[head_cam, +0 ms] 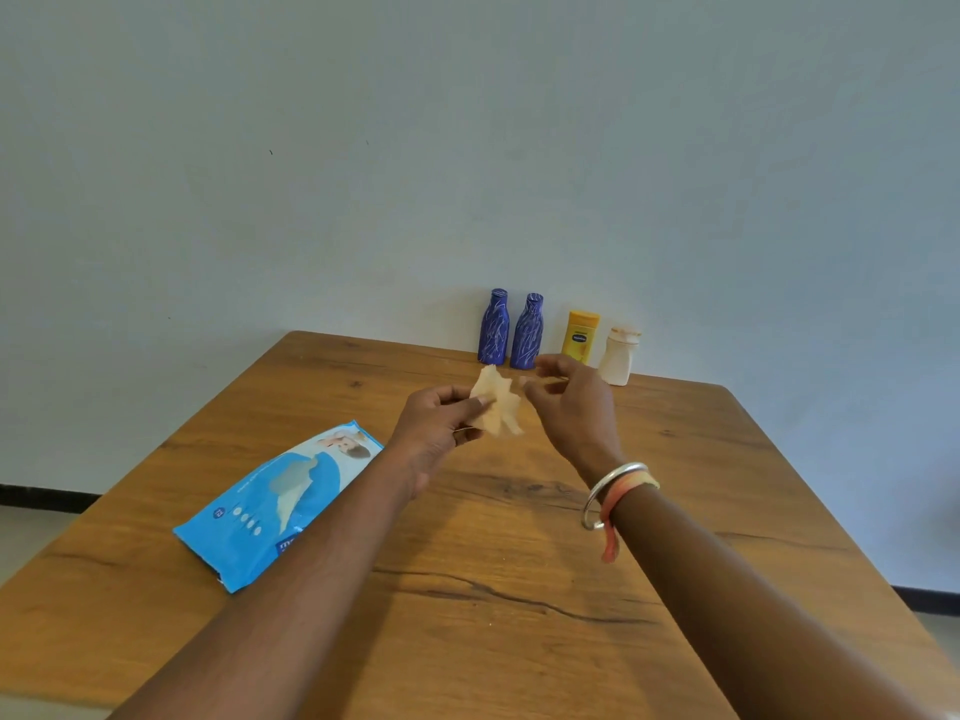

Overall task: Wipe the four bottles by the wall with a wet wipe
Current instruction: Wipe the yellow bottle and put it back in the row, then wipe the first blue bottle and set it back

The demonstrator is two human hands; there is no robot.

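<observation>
Four bottles stand in a row at the table's far edge against the wall: a blue patterned bottle [494, 327], a second blue bottle [528, 332], a yellow lotion bottle [581, 336] and a small cream bottle [618, 357]. My left hand [441, 420] pinches a crumpled pale wet wipe [497, 402] above the table, a little in front of the blue bottles. My right hand [571, 402] hovers just right of the wipe with its fingers spread and nothing in them, in front of the yellow bottle's base.
A blue wet-wipe pack [275, 504] lies flat on the wooden table [493, 589] at the left, with a wipe poking out of its opening. A pale wall rises right behind the bottles. The table's edges fall away left and right to the floor.
</observation>
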